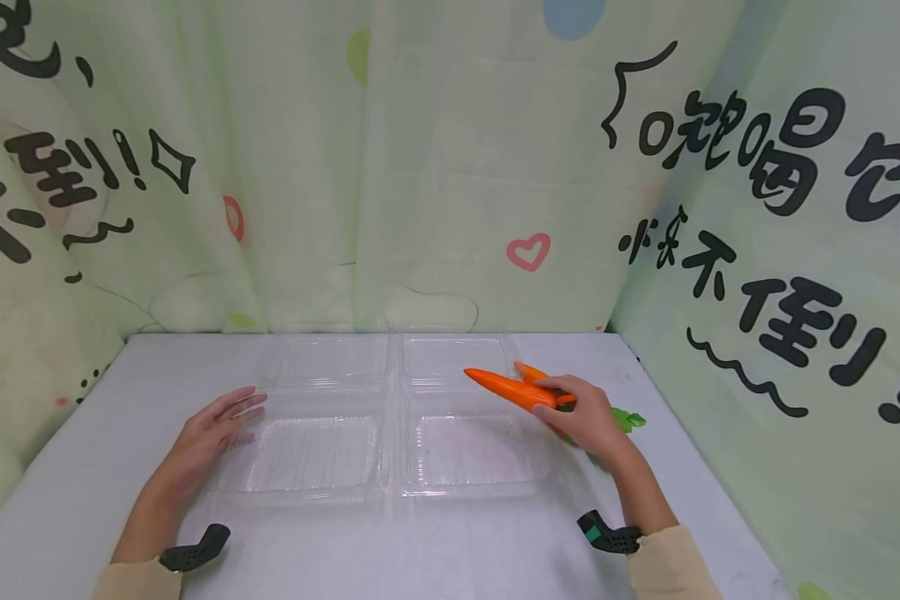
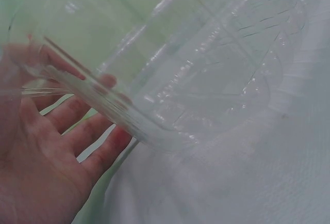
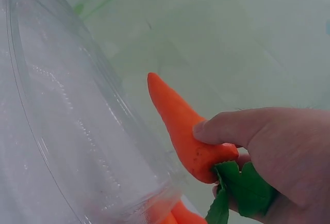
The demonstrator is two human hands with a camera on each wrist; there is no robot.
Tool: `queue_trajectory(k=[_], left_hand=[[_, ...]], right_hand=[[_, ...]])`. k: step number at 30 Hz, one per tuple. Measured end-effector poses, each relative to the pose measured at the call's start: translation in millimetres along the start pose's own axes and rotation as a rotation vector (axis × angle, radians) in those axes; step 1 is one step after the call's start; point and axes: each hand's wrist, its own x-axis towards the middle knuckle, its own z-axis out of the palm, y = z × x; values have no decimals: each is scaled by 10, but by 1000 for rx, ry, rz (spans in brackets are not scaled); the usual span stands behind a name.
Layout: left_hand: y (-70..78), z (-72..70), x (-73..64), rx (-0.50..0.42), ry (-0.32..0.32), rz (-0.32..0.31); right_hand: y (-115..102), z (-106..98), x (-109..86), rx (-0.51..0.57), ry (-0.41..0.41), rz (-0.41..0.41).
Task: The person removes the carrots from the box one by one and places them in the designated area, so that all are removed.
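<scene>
My right hand (image 1: 587,417) grips an orange carrot (image 1: 504,387) with green leaves above the right-hand clear plastic box (image 1: 412,467). In the right wrist view, the thumb presses on the carrot's thick end (image 3: 192,140), and the leaves (image 3: 245,188) hang under the palm. More orange carrots (image 3: 181,214) show low behind the box wall. My left hand (image 1: 212,435) is at the outer side of the left clear plastic box (image 1: 378,467). Its fingers are spread and extended along the box wall in the left wrist view; whether they touch it I cannot tell.
Both boxes have their clear lids (image 1: 322,358) folded back toward the curtain. A white table (image 1: 450,550) carries everything. Patterned pale green curtain (image 1: 435,167) closes off the back and both sides. Green leaves (image 1: 630,418) stick out right of my right hand.
</scene>
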Motion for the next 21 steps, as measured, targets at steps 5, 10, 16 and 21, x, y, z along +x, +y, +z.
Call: queue_trajectory(k=[5,10,16,21], left_hand=[[12,6,-5,16,7,-23],[-12,-7,4,1,1,-8],[-66,-31,19,-26,-12,24],[-64,-32,19,-14,-12,22]], right_hand=[[38,-42,-24,-15,35,-3],[87,-68,-36,-32,65,49],[135,-97,-49,-38,91,113],[146,-126,-78,-42,105,122]])
